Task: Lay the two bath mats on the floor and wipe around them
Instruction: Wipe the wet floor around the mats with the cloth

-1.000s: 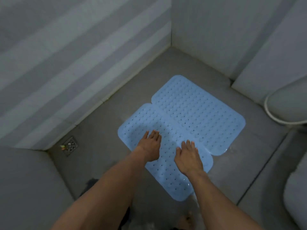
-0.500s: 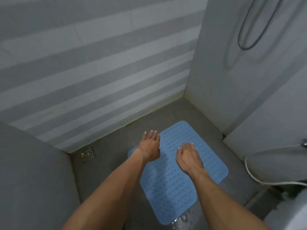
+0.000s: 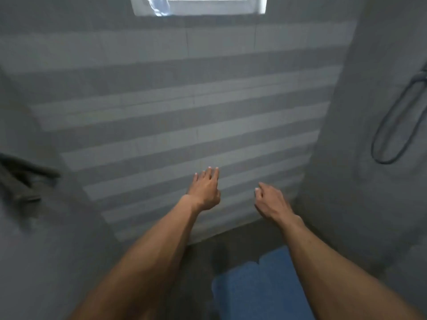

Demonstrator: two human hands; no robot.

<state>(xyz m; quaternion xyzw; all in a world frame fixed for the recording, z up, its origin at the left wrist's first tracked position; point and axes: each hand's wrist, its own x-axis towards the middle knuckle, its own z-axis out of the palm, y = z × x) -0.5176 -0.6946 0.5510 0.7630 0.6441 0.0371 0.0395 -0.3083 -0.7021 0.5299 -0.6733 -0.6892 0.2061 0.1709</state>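
The blue bath mats point(image 3: 256, 287) lie flat on the grey floor at the bottom of the view, between my forearms; only part of them shows and the seam between the two is hard to tell. My left hand point(image 3: 205, 189) is raised in front of the striped wall, fingers stretched and empty. My right hand point(image 3: 270, 203) hangs beside it, fingers loosely curled, holding nothing. Both hands are well above the mats.
A striped tiled wall point(image 3: 184, 125) fills the view ahead, with a window point(image 3: 198, 5) at the top. A dark shower hose point(image 3: 397, 125) loops on the right wall. Dark cloth point(image 3: 18, 181) hangs at the left. A strip of grey floor point(image 3: 219, 248) meets the wall.
My view has swung up from the floor to the wall. Both hands have lifted off the mats and now hang in the air; the mats have slid to the bottom of the view.
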